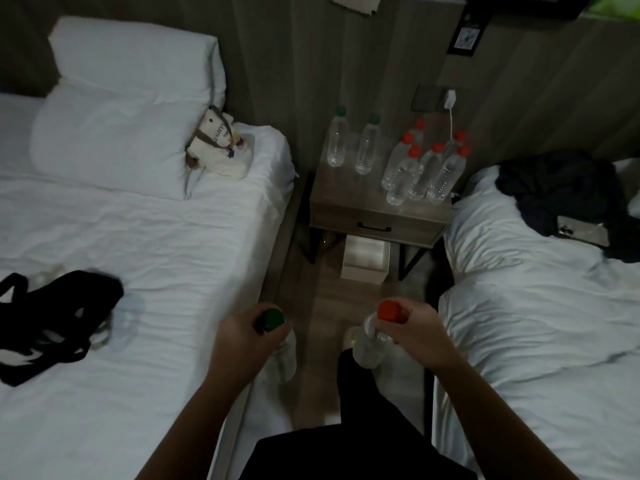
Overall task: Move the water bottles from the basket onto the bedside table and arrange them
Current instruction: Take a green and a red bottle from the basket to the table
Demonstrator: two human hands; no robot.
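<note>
My left hand [242,336] grips a clear green-capped bottle [285,355] by its neck, hanging low between the two beds. My right hand [412,327] holds a red-capped bottle [370,344] the same way. Ahead stands the bedside table [346,199]. Two green-capped bottles [351,145] stand upright at its back left. Several red-capped bottles [424,168] cluster at its right side. A black bag [52,317] lies on the left bed with clear bottles [117,323] beside it, partly hidden.
White beds flank a narrow floor strip. A pillow [114,133] and a plush toy [218,140] lie on the left bed. Dark clothes and a phone [581,230] lie on the right bed. A white box [365,259] sits under the table. A charger cable [451,112] hangs behind the bottles.
</note>
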